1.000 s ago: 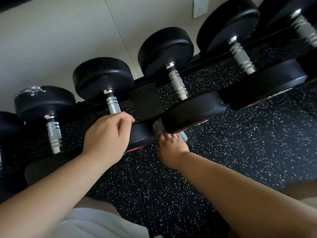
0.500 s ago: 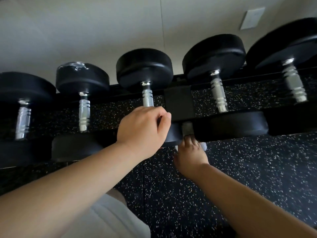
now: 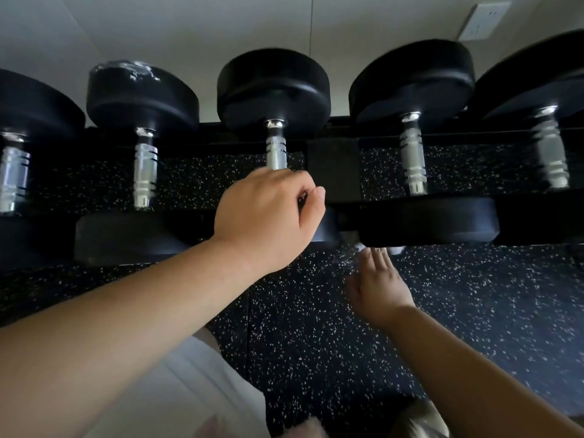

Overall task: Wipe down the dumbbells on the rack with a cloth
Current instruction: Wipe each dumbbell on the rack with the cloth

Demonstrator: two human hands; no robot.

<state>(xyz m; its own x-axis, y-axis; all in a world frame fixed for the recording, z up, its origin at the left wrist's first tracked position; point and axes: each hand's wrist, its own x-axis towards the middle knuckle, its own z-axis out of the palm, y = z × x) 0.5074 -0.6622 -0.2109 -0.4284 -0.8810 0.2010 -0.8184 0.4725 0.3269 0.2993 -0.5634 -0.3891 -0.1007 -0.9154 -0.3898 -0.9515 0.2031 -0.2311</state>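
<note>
Two bare hands at work. Nearest, right hand (image 3: 376, 286), fingers straight, presses white cloth (image 3: 395, 250) up under the near head of the fourth dumbbell (image 3: 426, 221) at the front edge of the rack (image 3: 331, 172). Beyond, left hand (image 3: 268, 216) curled tight round handle of middle dumbbell (image 3: 275, 86). Far heads overhang back edge.

The left hand (image 3: 268, 216) grips the middle dumbbell (image 3: 273, 90); the right hand (image 3: 377, 286) lies at its four o'clock, beneath the neighbouring dumbbell (image 3: 426, 221).

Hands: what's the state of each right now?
Left hand: closed around the middle dumbbell's handle.
Right hand: open, pressing the white cloth up under the neighbouring dumbbell's head.
</note>
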